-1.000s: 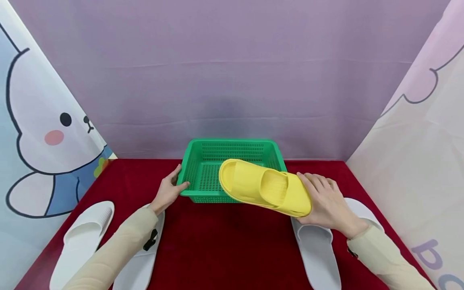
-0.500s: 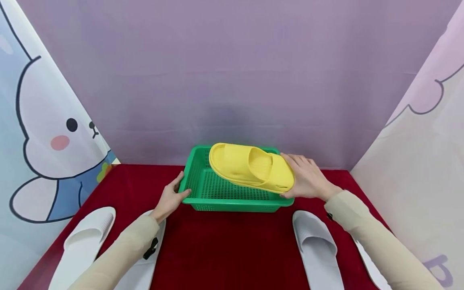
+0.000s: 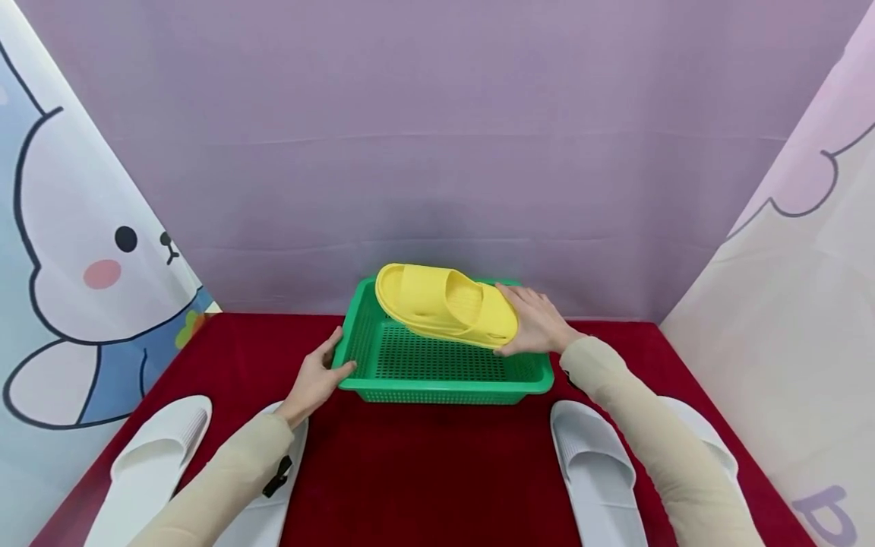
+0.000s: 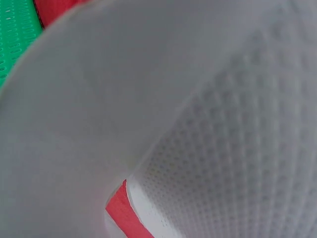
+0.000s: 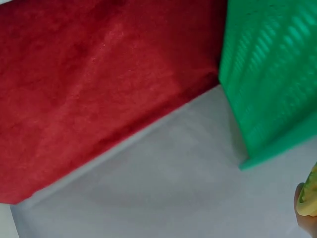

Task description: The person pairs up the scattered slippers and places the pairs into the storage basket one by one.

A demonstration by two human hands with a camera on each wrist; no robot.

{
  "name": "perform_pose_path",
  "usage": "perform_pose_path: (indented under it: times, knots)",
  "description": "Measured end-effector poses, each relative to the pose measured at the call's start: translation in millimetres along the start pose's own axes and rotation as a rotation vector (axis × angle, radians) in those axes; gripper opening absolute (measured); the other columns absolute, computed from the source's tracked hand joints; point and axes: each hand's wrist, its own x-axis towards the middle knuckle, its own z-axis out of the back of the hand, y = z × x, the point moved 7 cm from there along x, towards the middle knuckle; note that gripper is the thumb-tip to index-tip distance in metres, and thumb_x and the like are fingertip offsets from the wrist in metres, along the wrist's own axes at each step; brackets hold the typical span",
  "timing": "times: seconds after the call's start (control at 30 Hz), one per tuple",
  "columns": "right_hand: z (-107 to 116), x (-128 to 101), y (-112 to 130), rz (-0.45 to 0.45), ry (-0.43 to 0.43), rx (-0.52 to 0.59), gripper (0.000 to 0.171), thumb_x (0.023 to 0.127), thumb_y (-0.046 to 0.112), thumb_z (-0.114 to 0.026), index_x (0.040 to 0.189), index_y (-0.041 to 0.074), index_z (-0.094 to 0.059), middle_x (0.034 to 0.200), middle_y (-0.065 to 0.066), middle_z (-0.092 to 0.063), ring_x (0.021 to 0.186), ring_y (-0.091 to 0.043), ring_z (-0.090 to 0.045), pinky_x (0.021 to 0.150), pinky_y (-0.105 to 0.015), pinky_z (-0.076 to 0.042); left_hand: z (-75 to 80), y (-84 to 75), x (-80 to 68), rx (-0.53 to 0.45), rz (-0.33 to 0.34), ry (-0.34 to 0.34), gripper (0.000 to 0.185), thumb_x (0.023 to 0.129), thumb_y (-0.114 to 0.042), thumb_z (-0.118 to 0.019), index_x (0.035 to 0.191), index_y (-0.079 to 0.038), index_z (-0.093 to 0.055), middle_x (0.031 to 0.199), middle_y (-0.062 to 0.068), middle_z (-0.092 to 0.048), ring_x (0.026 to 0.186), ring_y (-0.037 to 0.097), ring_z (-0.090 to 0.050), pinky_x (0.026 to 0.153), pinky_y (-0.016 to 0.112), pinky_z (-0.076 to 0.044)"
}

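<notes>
Right hand [image 3: 535, 323], fingers and thumb closed, clasps one end of a smooth yellow open-toed slipper [image 3: 424, 295] above a rectangular green perforated plastic basket [image 3: 447, 386]; left hand [image 3: 316, 380] pinches the basket's left rim; white ribbed-strap slippers [image 3: 592, 439] lie on red cloth [image 3: 431, 471] at the basket's near left and right.

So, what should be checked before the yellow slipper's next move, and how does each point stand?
1. Right-hand grip holds one end of the yellow open-toed slipper with a broad strap: ok.
2. Left-hand grip is on the left side of the green rectangular perforated plastic basket: ok.
3. Yellow slipper lies on the basket's floor: not ok, it is held above it.
4. Yellow slipper avoids touching the basket's far edge: cannot tell, it overlaps that edge in the head view.
5. Nearest white ribbed-strap slipper on the right is apart from the basket: ok.
</notes>
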Motion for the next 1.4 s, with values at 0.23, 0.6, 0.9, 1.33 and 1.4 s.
perform_pose_path:
  times: [0.23, 0.6, 0.9, 1.33, 1.4]
  knots:
    - [-27.3, 7.9, -8.3, -0.019, 0.040, 0.026, 0.115, 0.058, 0.063, -0.073, 0.147, 0.017, -0.016, 0.142, -0.008, -0.035, 0.128, -0.031, -0.035, 0.099, -0.060, -0.030, -3.1, 0.9, -2.0, -0.001, 0.005, 0.014, 0.072, 0.090, -0.020, -0.057, 0.147, -0.021, -0.012, 0.143, 0.019, -0.034, 0.122, 0.033, -0.045, 0.081, 0.024, -0.047]
    - [-42.6, 12.6, -3.7, 0.025, 0.071, 0.023, 0.110, 0.057, 0.057, -0.076, 0.145, 0.016, -0.024, 0.139, -0.008, -0.039, 0.122, -0.030, -0.040, 0.095, -0.056, -0.035, -0.9, -4.1, -3.3, 0.013, 0.001, 0.000, 0.071, 0.091, -0.016, -0.055, 0.147, -0.021, -0.012, 0.144, 0.019, -0.033, 0.121, 0.033, -0.045, 0.079, 0.021, -0.046]
    - [-45.7, 14.8, -3.6, 0.016, 0.128, -0.007, 0.110, 0.057, 0.056, -0.077, 0.146, 0.017, -0.023, 0.141, -0.009, -0.037, 0.125, -0.031, -0.037, 0.101, -0.059, -0.029, -2.5, -1.0, -2.0, -0.016, 0.022, -0.013, 0.070, 0.091, -0.015, -0.055, 0.147, -0.021, -0.013, 0.148, 0.014, -0.028, 0.125, 0.031, -0.043, 0.083, 0.020, -0.046]
    - [-43.9, 17.0, -19.8, -0.138, 0.060, 0.222, 0.087, 0.078, 0.049, -0.065, 0.145, 0.012, -0.025, 0.150, -0.007, -0.023, 0.138, -0.031, -0.020, 0.105, -0.057, -0.025, -0.8, 1.1, 0.2, -0.003, 0.031, -0.015, 0.070, 0.091, -0.017, -0.055, 0.147, -0.020, -0.013, 0.149, 0.013, -0.027, 0.126, 0.031, -0.042, 0.089, 0.029, -0.046]
    - [-43.9, 17.7, -20.1, -0.149, 0.058, 0.235, 0.083, 0.080, 0.046, -0.064, 0.145, 0.012, -0.026, 0.150, -0.007, -0.023, 0.138, -0.031, -0.020, 0.105, -0.058, -0.024, -0.1, 1.4, 0.6, 0.000, 0.035, -0.019, 0.070, 0.091, -0.016, -0.055, 0.147, -0.020, -0.014, 0.148, 0.014, -0.027, 0.126, 0.030, -0.043, 0.089, 0.027, -0.046]
